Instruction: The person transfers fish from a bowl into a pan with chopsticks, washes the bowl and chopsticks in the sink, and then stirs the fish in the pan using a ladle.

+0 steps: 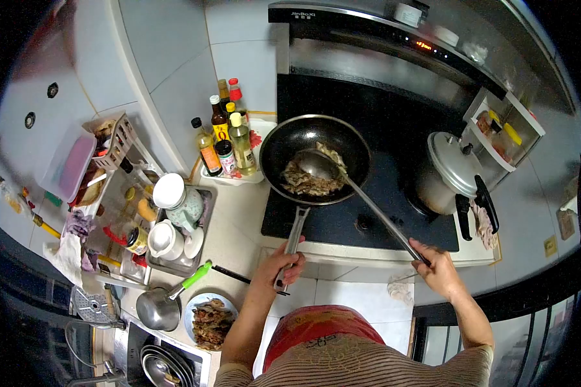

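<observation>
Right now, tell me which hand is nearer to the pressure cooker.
Right. The right hand grips the spatula handle just below the pressure cooker; the left hand holds the wok handle, farther left.

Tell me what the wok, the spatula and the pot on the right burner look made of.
Round black wok: dark matte metal, likely carbon steel or iron; its handle is bare grey metal. Long-handled silver spatula: shiny, probably stainless steel. Lidded silver pressure pot: dull brushed metal, perhaps aluminium, with glossy black plastic-looking handles.

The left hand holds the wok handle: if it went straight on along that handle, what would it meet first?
Most likely the wok itself: the left hand points up the wok handle, which joins the pan's rim.
</observation>
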Available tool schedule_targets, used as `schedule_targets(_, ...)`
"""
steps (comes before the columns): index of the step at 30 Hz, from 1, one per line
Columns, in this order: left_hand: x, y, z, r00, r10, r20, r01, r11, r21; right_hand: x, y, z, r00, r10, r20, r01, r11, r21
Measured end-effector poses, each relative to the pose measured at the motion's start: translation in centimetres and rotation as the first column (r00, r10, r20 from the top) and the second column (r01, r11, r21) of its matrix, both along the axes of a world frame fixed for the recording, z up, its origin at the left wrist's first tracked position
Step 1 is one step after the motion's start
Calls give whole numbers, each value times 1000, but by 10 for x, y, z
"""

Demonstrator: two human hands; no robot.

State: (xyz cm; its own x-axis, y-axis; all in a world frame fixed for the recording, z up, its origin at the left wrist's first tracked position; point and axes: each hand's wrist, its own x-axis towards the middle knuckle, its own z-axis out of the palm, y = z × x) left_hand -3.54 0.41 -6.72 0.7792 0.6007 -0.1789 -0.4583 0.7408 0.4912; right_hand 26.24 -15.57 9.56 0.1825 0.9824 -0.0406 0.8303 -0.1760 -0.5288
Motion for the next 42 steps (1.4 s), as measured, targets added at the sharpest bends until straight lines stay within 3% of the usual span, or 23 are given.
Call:
schedule_targets(1,0,-2,-4,999,0,-44,1,999,32,-2,1,3,1000,-14,-3,13,997,-82)
schedule_targets(4,1,-9,-23,992,8,-130,3,996,85,2,3,-13,994,85,67,-91,992,92)
schedule_targets(7,5,-15,-35,991,5,-135,1,999,47,-3,6,-9,997,-65,-45,64,998,-22)
schedule_targets(10,6,-19,-37,987,12,-162,-4,999,50,9,7,-29,991,-46,-127,66,986,155)
schedule_targets(13,12,-23,-44,980,40,-194,-24,996,84,10,9,-27,960,-198,-196,205,979,15)
schedule_targets(19,21,-32,-57,950,72,-304,-21,986,168,21,7,-49,921,-214,-324,246,967,61)
schedule_targets(22,26,-29,-56,957,60,-283,1,977,211,18,10,-48,878,-285,-386,304,953,-12)
schedule_targets(27,33,-27,-18,976,75,-204,-27,973,231,19,23,-47,891,-264,-369,299,954,40)
schedule_targets(33,45,-14,-17,990,51,-131,-24,979,202,26,37,-44,878,-268,-397,322,944,73)
schedule_targets(42,65,5,-17,972,44,-232,10,973,229,43,57,-64,918,-269,-292,305,949,85)
